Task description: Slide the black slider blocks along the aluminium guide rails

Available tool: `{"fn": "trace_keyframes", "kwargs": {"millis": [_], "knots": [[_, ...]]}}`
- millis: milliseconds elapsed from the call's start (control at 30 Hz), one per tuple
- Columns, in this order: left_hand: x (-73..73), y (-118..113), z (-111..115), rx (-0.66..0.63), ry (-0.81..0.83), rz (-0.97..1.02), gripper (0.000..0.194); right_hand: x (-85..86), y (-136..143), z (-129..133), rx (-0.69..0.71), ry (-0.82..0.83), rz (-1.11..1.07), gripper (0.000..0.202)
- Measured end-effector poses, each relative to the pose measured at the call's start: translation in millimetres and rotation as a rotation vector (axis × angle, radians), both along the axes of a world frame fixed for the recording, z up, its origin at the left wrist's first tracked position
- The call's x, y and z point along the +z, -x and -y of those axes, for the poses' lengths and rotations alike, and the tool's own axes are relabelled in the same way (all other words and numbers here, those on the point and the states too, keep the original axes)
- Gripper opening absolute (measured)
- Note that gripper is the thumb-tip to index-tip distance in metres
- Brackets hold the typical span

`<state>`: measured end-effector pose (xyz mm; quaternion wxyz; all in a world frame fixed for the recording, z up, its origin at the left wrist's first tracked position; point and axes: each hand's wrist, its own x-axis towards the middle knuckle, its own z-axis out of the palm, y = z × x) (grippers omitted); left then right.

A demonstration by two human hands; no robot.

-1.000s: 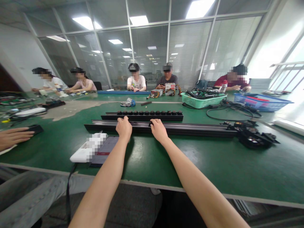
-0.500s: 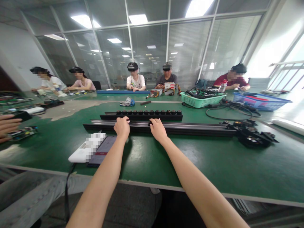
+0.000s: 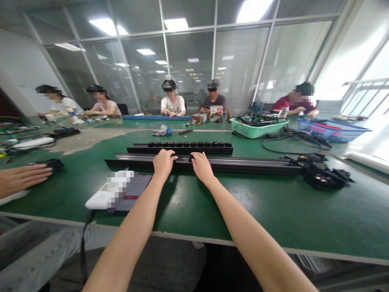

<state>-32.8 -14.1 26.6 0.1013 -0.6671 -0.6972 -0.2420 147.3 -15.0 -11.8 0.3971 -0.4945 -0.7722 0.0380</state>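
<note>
A long black metal rail [image 3: 246,164] with a shiny channel along its top lies across the green table in front of me. My left hand [image 3: 163,164] is closed over the rail near its middle, thumb and fingertips at the channel. Just to its right, my right hand [image 3: 201,165] is closed over the same rail, with something small and dark at its fingertips that I cannot make out. Right behind lies a shorter black rail [image 3: 179,150] carrying a row of several small black round units. Loose black parts [image 3: 325,172] are heaped at the rail's right end.
A phone [image 3: 138,190] and a white device [image 3: 99,196] lie left of my forearm. At far left, a co-worker's hand [image 3: 27,178] rests by a black part. Behind are a blue-grey cloth [image 3: 162,130], a green basket [image 3: 253,130], a blue basket [image 3: 349,134] and black cables [image 3: 291,152].
My left hand has slid right along the rail, closer to my right hand, which stays in place. The co-worker's hand at far left has moved rightward and down onto the table.
</note>
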Motion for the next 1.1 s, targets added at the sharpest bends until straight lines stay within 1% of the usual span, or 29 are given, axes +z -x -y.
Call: {"fn": "trace_keyframes", "kwargs": {"millis": [133, 233, 367, 600, 767, 900, 967, 1100], "knots": [[0.6, -8.8, 2.5, -0.108, -0.018, -0.015, 0.030, -0.1, -0.2, -1.2, 0.003, -0.002, -0.005, 0.040], [2.8, -15.3, 5.3, -0.143, 0.002, -0.029, 0.031, -0.4, -0.3, -2.2, 0.007, -0.003, -0.002, 0.039], [3.2, -18.5, 5.7, -0.192, 0.008, -0.013, 0.033, -0.2, -0.6, -2.6, 0.000, -0.009, 0.006, 0.039], [-4.9, -20.1, -1.0, -0.327, -0.024, 0.063, 0.034, 1.3, 0.0, -2.1, 0.002, 0.003, 0.010, 0.039], [-12.1, -19.4, -7.4, -0.460, -0.061, 0.126, 0.033, 1.5, -2.5, -2.2, -0.046, -0.010, 0.019, 0.034], [-15.1, -22.1, -8.5, -0.589, -0.081, 0.151, 0.034, 1.9, -6.1, -2.0, -0.104, -0.002, 0.011, 0.027], [-15.1, -24.5, -6.7, -0.608, -0.076, 0.135, 0.034, 2.3, -7.6, -1.3, -0.131, 0.006, -0.003, 0.025], [-13.7, -27.9, -1.9, -0.582, -0.056, 0.086, 0.035, 5.0, -11.2, 1.3, -0.156, 0.043, -0.027, 0.024]]}}
